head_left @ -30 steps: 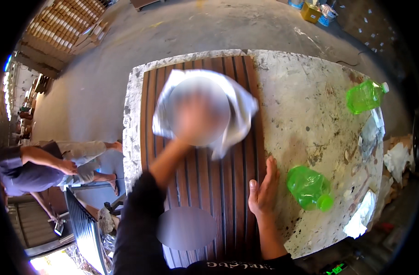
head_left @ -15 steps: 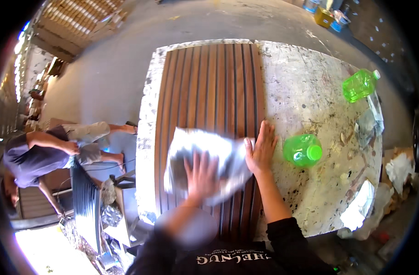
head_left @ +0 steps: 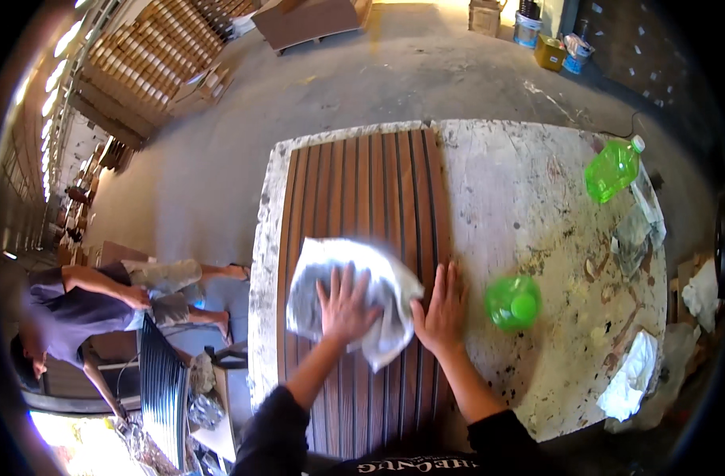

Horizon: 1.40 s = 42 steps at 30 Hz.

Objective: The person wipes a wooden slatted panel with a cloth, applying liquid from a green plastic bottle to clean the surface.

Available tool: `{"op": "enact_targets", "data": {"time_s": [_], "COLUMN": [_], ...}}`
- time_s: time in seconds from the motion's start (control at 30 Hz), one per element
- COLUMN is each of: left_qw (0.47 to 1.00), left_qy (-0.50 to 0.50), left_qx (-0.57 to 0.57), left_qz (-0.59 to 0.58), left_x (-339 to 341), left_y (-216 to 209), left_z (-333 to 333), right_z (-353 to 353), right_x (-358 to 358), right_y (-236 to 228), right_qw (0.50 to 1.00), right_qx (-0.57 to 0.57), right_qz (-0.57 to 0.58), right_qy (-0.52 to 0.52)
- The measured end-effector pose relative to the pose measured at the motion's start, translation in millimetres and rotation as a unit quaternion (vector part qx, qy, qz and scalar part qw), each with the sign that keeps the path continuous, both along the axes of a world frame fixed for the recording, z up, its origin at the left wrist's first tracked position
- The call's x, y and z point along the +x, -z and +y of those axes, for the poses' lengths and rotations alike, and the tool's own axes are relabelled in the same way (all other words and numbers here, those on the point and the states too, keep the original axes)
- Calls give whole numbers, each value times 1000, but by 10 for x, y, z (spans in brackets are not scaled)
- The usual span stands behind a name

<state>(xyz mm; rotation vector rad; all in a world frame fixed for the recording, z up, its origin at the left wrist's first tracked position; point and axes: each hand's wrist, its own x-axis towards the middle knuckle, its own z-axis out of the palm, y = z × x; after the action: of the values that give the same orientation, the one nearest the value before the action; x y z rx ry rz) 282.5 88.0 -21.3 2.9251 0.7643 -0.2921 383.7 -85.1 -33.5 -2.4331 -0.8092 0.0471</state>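
Observation:
A brown grooved wooden panel [head_left: 370,190] lies lengthwise on a stained stone-topped table [head_left: 529,206]. My left hand [head_left: 345,305] presses flat, fingers spread, on a white-grey cloth [head_left: 382,278] spread over the panel's middle. Just to its right, my right hand [head_left: 442,311] rests flat and open on the panel's right edge, holding nothing. An upright green plastic bottle [head_left: 513,302] stands on the table a little right of my right hand.
A second green bottle [head_left: 612,169] lies at the table's far right, with crumpled rags [head_left: 636,230] and white paper [head_left: 631,376] near the right edge. A person [head_left: 85,305] crouches on the floor at left beside another dark grooved panel [head_left: 163,385]. Stacked boards [head_left: 152,59] stand beyond.
My left hand and the cloth slid from the panel's far end down toward me, now on its middle. My right hand stays flat on the panel's right edge.

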Motion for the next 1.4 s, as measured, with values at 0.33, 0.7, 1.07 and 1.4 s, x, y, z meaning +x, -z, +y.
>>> {"op": "enact_targets", "data": {"time_s": [0.33,0.7,1.07,1.4], "left_qw": [978,993,997,979], "left_qy": [-104,-102,-44,-29], "left_qx": [38,-17,13,5], "left_qz": [-179,-53,-58,-204], "left_x": [2413,-1876,-571,1724], "left_y": [44,246,89,172], "left_z": [2142,310,1148,2812], "right_z": [-124,11,12,-15], "right_x": [59,56,27,-8], "right_y": [21,-15,-65,-83], "right_qw": [1000,999,998,997], "right_qx": [-21,-48,-59,-80], "right_qz": [9,-4,24,15], "right_qy": [-1,6,-7,-15]}}
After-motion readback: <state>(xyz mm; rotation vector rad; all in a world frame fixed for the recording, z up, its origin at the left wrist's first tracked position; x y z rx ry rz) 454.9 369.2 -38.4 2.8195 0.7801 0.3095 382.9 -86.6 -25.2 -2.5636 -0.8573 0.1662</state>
